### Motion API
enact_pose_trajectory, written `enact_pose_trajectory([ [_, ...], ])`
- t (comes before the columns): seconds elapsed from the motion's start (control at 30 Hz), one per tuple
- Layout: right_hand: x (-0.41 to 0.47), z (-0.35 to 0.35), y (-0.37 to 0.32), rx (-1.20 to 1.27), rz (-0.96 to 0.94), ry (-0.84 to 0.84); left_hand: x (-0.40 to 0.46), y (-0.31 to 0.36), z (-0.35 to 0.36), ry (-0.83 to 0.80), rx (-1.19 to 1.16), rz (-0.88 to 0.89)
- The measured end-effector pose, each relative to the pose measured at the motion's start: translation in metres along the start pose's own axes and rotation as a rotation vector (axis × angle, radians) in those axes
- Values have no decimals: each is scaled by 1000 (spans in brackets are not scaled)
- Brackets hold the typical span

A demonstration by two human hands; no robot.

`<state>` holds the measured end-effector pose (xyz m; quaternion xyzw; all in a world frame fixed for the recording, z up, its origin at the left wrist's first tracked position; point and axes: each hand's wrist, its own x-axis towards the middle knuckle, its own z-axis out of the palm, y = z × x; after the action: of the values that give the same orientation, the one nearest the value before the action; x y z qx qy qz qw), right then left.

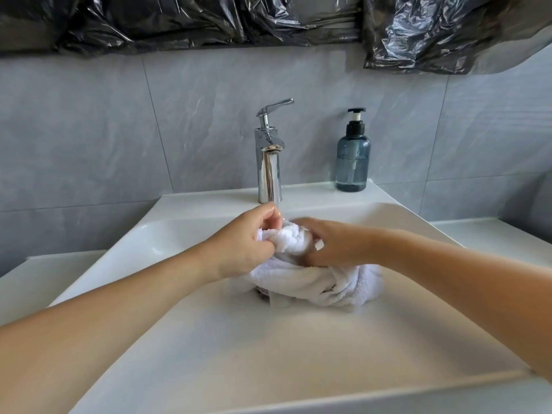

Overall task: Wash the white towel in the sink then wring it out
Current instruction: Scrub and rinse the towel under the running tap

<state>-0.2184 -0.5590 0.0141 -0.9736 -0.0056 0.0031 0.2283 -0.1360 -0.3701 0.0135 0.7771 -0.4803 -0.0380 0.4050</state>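
Observation:
A bunched white towel (pixel 316 282) lies in the middle of the white sink (pixel 209 339), covering most of the drain. My left hand (pixel 245 237) grips the towel's upper left fold with curled fingers. My right hand (pixel 331 243) grips the top of the towel from the right, its fingers blurred. Both hands sit just below the chrome faucet (pixel 268 162), whose lever is lifted. A thin stream of water seems to fall from the spout onto the towel between my hands.
A blue-grey soap pump bottle (pixel 353 156) stands on the sink's back ledge, right of the faucet. Grey tiles cover the wall behind. Black plastic sheeting (pixel 268 19) hangs across the top. White counter (pixel 501 237) flanks the sink on both sides.

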Motion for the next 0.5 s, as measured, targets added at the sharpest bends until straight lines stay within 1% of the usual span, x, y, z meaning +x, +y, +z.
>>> enact_pose_trajectory([
  [0.07,6,-1,-3,-172,-25,70,0,-5,2,37,154,-96],
  [0.13,4,-14,-9,-352,-41,193,3,-10,1,59,388,-196],
  [0.2,0,-27,-11,-467,-18,285,4,-14,2,80,640,-193],
  [0.27,-3,-26,-8,-646,5,285,4,-18,9,25,769,-180],
  [0.3,-2,-20,-6,-705,14,236,2,-18,14,-51,775,-213],
  [0.33,0,-13,-2,-663,19,172,1,-19,17,-148,756,-262],
  [0.37,-2,-7,-1,-494,69,84,-1,-20,19,-242,724,-303],
  [0.4,-4,-3,-3,-251,134,-23,-3,-20,19,-314,696,-328],
  [0.43,-7,1,-5,-75,192,-121,-6,-20,17,-360,676,-331],
  [0.47,-9,5,-7,-61,211,-211,-8,-20,15,-385,670,-315],
  [0.5,-12,9,-11,-177,203,-264,-9,-20,13,-400,684,-286],
])
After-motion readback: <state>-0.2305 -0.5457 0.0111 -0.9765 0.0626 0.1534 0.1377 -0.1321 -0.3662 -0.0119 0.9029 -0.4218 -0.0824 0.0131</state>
